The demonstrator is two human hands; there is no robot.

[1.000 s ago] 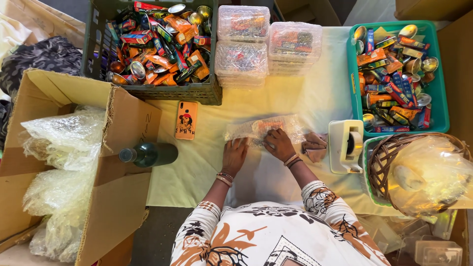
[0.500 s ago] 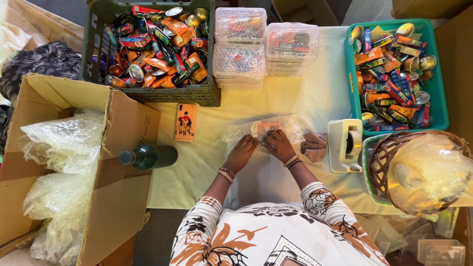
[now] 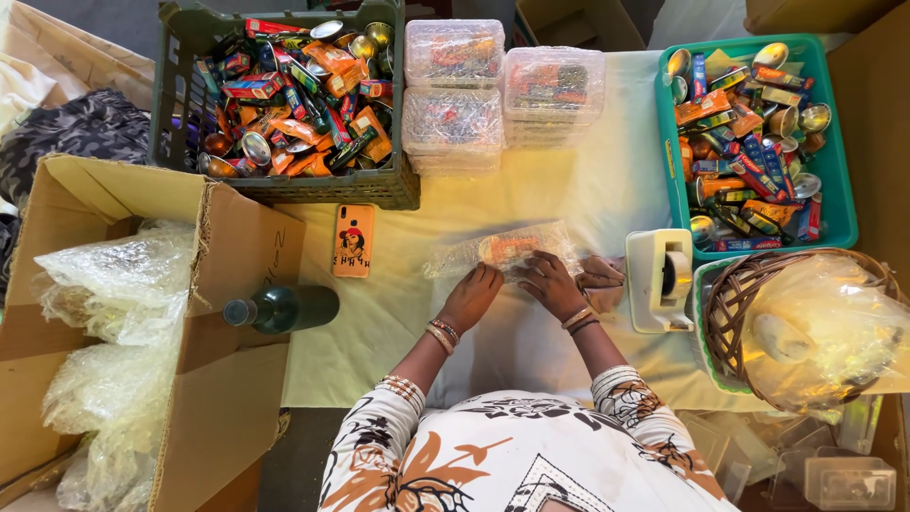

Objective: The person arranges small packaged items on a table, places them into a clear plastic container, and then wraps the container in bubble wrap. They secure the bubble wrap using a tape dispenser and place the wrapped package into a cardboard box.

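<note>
A small bubble-wrapped bundle [image 3: 507,251] with orange contents is being worked on the pale tablecloth [image 3: 588,190], just in front of the person, between the phone [image 3: 353,240] and the white tape dispenser [image 3: 661,278]. The left hand [image 3: 471,295] is laid on the bundle's near left edge, fingers bent and pressed down on the wrap; whether anything is pinched cannot be told. The right hand [image 3: 550,281] is set on the right part of the bundle, fingers curled over the wrap, apparently holding it flat rather than gripping it. The step is judged to be folding or closing the wrap around the contents. For a tidy result, the wrap should be kept taut under both hands, the loose flap folded over snugly, and one hand kept pressing while tape is fetched from the dispenser just beside the right hand. Slack is likely to let the items slide out. Finished clear packs [image 3: 500,90] are stacked at the far side, between a dark crate [image 3: 284,185] and a green tray [image 3: 842,204] of loose items. A dark bottle [image 3: 282,309] lies on the flap of a cardboard box [image 3: 227,398] at left; a wicker basket [image 3: 730,303] sits at right.
</note>
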